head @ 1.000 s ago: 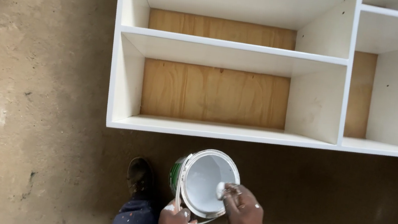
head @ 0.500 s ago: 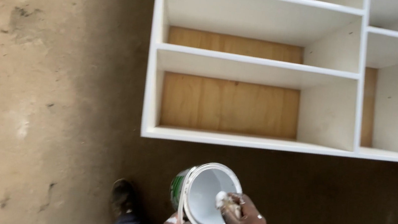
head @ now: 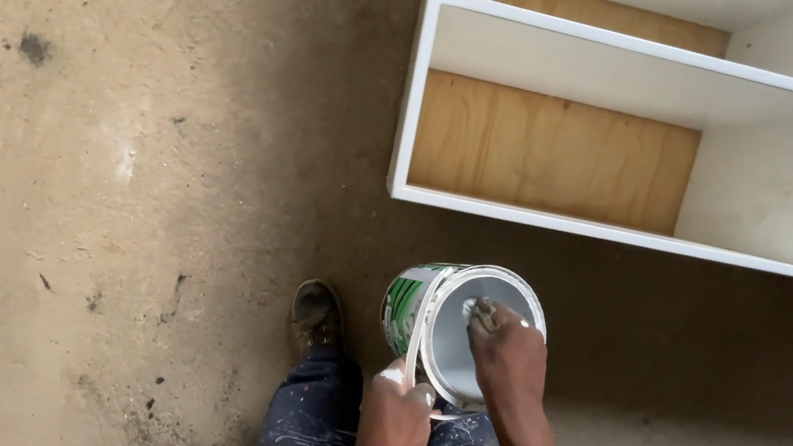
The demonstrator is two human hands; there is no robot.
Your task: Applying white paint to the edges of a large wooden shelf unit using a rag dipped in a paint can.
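Note:
A paint can [head: 411,308] with a green label and a white inside hangs tilted in front of me. My left hand [head: 394,424] grips its thin handle at the near rim. My right hand [head: 505,352] reaches into the can's mouth, its paint-smeared fingers closed around something small that I cannot make out. Below the can are my paint-spattered dark trousers [head: 305,434] and a dirty shoe [head: 315,312] on the floor.
A white shelf unit [head: 617,235] with bare plywood back panels [head: 551,151] lies on the stained concrete floor [head: 97,196] ahead and to the right. Its front edge runs just beyond the can.
The view has swung left, so the shelf unit now sits further right. My right hand has gone deeper into the can; the left hand still holds the handle.

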